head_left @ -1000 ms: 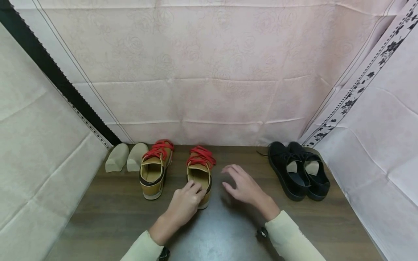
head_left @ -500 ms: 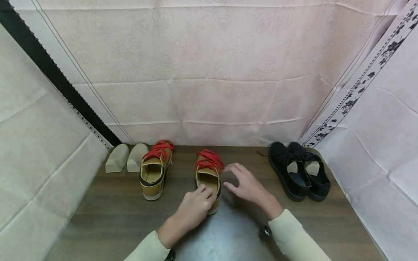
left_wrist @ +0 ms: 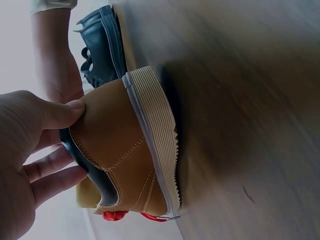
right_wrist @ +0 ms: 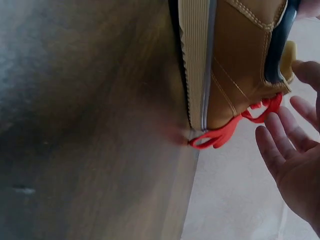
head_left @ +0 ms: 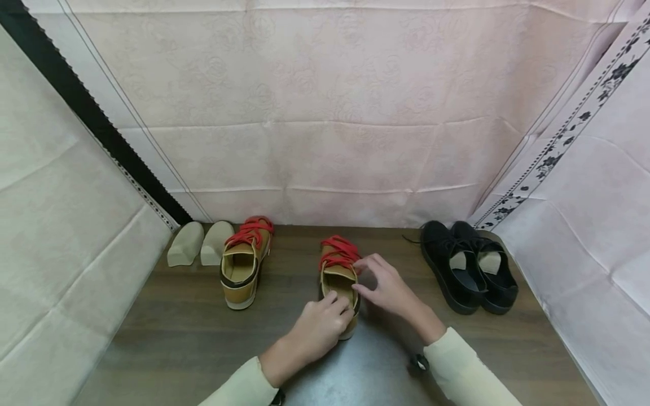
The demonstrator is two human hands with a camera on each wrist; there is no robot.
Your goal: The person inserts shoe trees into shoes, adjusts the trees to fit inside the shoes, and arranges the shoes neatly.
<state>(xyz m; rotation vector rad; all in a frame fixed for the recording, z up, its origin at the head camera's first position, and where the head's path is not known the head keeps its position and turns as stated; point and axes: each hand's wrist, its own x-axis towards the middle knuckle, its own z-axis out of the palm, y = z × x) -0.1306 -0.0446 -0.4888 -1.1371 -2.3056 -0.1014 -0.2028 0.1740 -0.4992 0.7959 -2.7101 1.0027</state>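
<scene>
My left hand [head_left: 321, 327] grips the heel collar of a tan lace-up shoe [head_left: 337, 268] with red laces. In the left wrist view, the thumb [left_wrist: 67, 114] presses the outside of the heel while the fingers reach over the dark-trimmed collar. The shoe points away from me; whether its sole fully touches the floor I cannot tell. Close to the shoe's right side, near the laces [right_wrist: 225, 132], is my right hand [head_left: 386, 287], its fingers spread and loosely bent, holding nothing. The matching tan shoe [head_left: 238, 270] stands on the floor to the left.
Two pale shoe inserts [head_left: 185, 245] lie at the far left beside the matching shoe. On the right stand two black shoes [head_left: 447, 282] with pale inserts inside. Cloth-covered walls [head_left: 325, 141] enclose the wooden floor [head_left: 178, 349] at the back and both sides.
The left hand has moved the gripped tan shoe to the right and slightly toward me. The right hand has shifted slightly right, and the shoe is now right beside its fingers.
</scene>
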